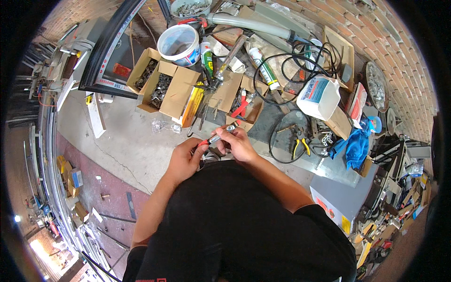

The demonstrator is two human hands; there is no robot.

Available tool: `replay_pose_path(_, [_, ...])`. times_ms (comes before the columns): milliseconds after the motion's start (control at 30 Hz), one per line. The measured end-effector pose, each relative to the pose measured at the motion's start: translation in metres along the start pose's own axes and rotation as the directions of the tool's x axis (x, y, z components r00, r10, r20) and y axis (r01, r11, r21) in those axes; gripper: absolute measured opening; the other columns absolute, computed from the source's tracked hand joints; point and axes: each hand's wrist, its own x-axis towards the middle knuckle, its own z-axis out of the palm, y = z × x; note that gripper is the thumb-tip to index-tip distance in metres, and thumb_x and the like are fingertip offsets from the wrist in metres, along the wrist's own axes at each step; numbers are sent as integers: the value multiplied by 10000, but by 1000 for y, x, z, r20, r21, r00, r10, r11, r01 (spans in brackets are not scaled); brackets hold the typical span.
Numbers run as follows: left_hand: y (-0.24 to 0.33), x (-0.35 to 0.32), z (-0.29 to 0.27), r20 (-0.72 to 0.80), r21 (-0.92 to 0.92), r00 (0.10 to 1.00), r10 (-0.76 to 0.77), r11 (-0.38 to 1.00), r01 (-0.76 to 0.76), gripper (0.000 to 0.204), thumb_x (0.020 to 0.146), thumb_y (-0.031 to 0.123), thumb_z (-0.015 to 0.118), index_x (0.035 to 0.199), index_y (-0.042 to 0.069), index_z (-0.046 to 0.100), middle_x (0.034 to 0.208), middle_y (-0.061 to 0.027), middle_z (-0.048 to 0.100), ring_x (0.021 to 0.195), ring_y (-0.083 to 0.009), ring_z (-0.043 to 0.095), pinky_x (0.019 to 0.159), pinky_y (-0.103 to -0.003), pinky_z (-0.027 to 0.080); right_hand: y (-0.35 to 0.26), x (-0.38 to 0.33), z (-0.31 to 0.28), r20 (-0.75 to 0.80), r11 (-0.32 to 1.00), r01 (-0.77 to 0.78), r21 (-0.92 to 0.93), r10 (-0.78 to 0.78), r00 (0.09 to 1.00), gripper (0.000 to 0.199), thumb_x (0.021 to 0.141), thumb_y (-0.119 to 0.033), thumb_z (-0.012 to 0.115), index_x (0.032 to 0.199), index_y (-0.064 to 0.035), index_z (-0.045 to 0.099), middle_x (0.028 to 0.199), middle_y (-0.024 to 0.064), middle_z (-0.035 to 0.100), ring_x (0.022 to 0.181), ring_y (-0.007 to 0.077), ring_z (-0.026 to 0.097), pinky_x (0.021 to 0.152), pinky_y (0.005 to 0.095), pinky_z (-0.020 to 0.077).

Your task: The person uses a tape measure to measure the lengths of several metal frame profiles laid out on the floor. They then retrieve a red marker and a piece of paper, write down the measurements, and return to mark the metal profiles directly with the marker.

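Observation:
In front of my black shirt, both hands hold a slim red-and-silver tool (214, 139), too small to name its exact kind. My left hand (184, 159) pinches its lower red end between thumb and fingers. Closer to the upper end, my right hand (238, 145) has its thumb and fingers closed on the silver part. The tool slants up to the right. Just beyond it stands an open cardboard box (253, 114) with red-handled pliers (242, 104) in it. My fingers hide part of the tool.
Cardboard boxes of small metal parts (161, 90) stand ahead, by a white bucket (179, 45). To the right lie black cable (270, 96), a white jug (318, 97), yellow-handled pliers (301, 144) and a blue cloth (357, 145). A black frame (104, 51) leans at the far left.

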Motion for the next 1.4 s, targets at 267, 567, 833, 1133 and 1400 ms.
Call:
replay_pose_path(267, [18,3,-3,-274,545,816,509,781,-304,146,873,156,774,941,62,686,825,-92,626,730,-318,641,624,-428,522,-37,1,0,-290,963,248,109,-207,934,292,1047,-319,619,946,-49,662,598,-32,482,501,90,415,487,263,298])
replay_pose_path(567, [-8,-33,-18,-356,253,921,158,965,-68,193,944,210,735,963,19,716,816,-137,658,712,-319,662,636,-387,517,-66,1,-48,382,-56,482,-874,-692,612,242,1035,-273,618,1043,-31,618,870,108,621,767,313,608,762,406,512])
replay_pose_path(833, [0,-33,-18,-260,264,941,219,953,-149,217,945,251,733,962,34,730,813,-135,644,691,-343,638,625,-413,505,-47,3,-9,579,-113,568,-815,-202,790,256,955,-290,677,1039,-69,577,980,149,674,914,389,668,782,498,523])
replay_pose_path(1133, [5,-34,-16,-125,353,973,193,925,-138,250,948,297,725,951,48,733,818,-122,637,715,-353,647,638,-431,512,-41,7,-5,710,-181,691,-700,-65,701,315,1004,-374,595,1039,-65,540,929,166,651,902,380,674,722,516,506])
replay_pose_path(1400, [12,-32,-18,39,512,968,249,827,-233,205,918,261,730,887,60,708,811,-112,624,752,-342,652,650,-442,526,-30,3,-10,686,-197,690,-696,103,721,376,998,-377,600,986,-10,519,764,189,662,744,422,681,645,534,503])
